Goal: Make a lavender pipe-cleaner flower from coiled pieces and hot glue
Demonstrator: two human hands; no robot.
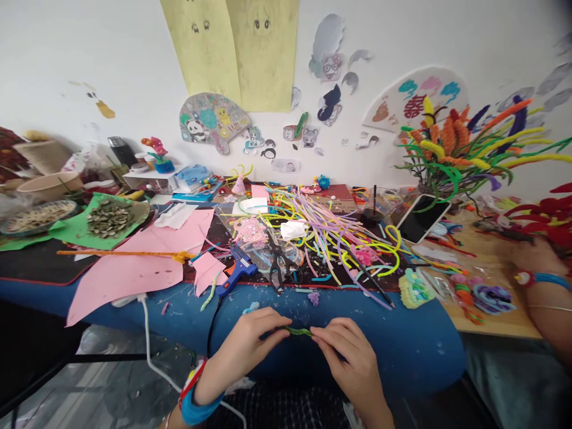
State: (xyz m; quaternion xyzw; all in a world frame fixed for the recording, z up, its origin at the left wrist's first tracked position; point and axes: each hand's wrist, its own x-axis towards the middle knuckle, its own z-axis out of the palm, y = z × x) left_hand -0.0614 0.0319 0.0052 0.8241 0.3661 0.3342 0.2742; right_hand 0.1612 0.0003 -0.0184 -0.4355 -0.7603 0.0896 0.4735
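Observation:
Between my two hands a short green pipe cleaner (299,331) is stretched level, just off the table's front edge. My left hand (261,335) pinches one end between thumb and fingers. The other end sits in the fingertips of my right hand (346,348). Beyond my hands lie a blue glue gun (238,271), black scissors (279,266) and a pale green twisted pipe cleaner (209,293). A small purple fuzzy piece (313,298) lies near the edge, with a light blue one (251,307) close to my left hand.
Many loose pipe cleaners (322,223) heap across the middle. Pink paper (134,274) spreads on the left, beside green paper (71,221) with seed shells. A phone (423,219) leans before a colourful pipe-cleaner bouquet (451,143). Another person's arm (547,280) reaches in at right. A white cable (149,333) hangs down.

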